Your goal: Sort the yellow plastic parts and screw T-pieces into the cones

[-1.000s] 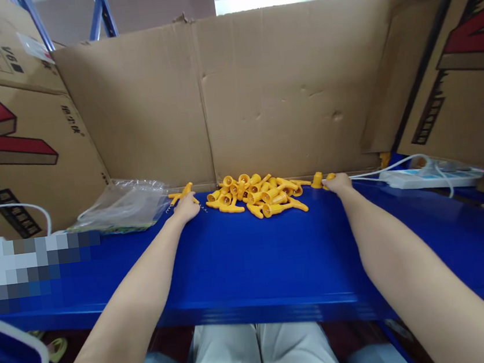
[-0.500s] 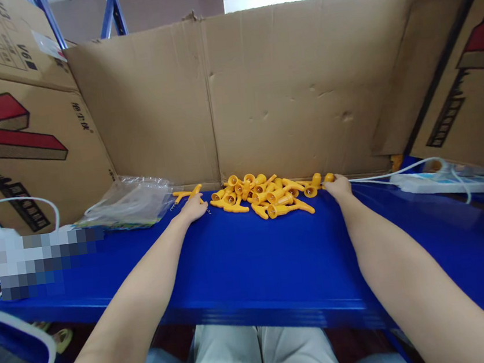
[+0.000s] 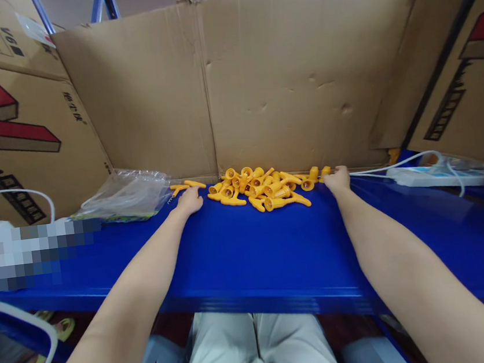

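Note:
Near the back of the blue table, my left hand (image 3: 190,201) has its fingers curled at a yellow corkscrew (image 3: 195,184). The corkscrew's handle shows just past my fingers, and its screw is hidden under the hand. Another yellow corkscrew (image 3: 178,187) lies to its left, metal spiral showing. A heap of yellow T-handled pieces with bell-shaped ends (image 3: 264,187) spreads between my hands. On the heap's right side, my right hand (image 3: 338,180) is closed at a small yellow bell-shaped piece (image 3: 325,171), partly covered by the fingers. Beside that piece stands another yellow bell (image 3: 313,174).
A cardboard wall (image 3: 266,85) closes off the back of the blue table (image 3: 250,250), with printed boxes on both sides. Clear plastic bags (image 3: 132,194) lie left. A white power strip (image 3: 438,175) with cables lies right. A white cable (image 3: 19,314) loops at the front left.
The corkscrew at my left hand has turned from slanting to lying nearly level, and the hand sits slightly lower against it. My right hand stays at the bell-shaped piece. The view has tilted slightly down.

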Available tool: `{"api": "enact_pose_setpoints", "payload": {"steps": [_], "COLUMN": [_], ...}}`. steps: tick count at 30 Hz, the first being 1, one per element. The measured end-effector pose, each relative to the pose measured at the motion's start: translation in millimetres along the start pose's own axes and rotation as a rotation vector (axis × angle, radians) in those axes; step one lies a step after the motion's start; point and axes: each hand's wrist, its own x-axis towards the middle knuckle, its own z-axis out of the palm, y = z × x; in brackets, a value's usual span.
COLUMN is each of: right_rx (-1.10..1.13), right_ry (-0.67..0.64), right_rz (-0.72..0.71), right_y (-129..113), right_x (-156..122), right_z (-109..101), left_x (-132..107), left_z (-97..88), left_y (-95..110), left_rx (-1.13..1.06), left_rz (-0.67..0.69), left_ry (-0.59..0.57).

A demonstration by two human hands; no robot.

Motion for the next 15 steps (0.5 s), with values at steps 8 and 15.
{"api": "enact_pose_setpoints", "payload": {"steps": [8,15], "right_rx": [-0.277,-0.222], "right_ry": [-0.185,-0.481], "right_rz": [-0.153,-0.138], "right_y": [-40,-59], "right_x": [-33,-25], "right_z": [-14,0], "left_x": [16,35], "left_z": [-8.1,-5.8], "left_y": [-9,-37], "left_rx": [0.178,0.196], "left_rz": [-0.095,-0.144], "left_ry": [-0.009,-0.139]}}
